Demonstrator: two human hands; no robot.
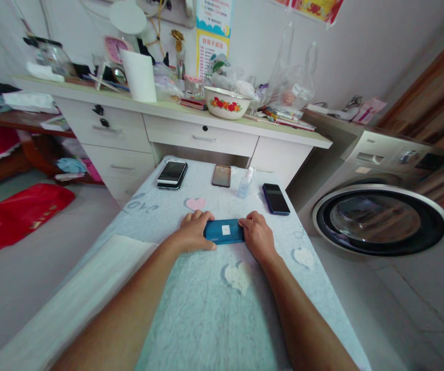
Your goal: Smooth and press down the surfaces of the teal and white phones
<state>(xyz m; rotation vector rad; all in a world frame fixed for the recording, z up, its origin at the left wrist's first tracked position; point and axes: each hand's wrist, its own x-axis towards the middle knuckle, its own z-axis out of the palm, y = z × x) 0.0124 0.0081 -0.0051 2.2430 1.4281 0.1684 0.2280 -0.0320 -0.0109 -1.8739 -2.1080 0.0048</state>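
A teal-blue phone (216,237) lies sideways on the cloth-covered table, its back facing up and a small white square (226,230) at its middle. My left hand (195,232) grips its left end, with the fingers at the far edge and the thumb along the near corner. At the right end my right hand (258,234) is closed on it, fingers curled and thumb against the back. Beyond my hands stands a clear spray bottle (244,183). Near it lie a phone case (222,175) and a dark phone with a blue edge (276,199).
Stacked phones (173,174) sit at the table's far left corner. A folded pale cloth or sheet (86,293) lies under my left forearm. Behind the table stands a white desk (202,135) bearing a floral bowl (227,104). A washing machine (380,159) is on the right.
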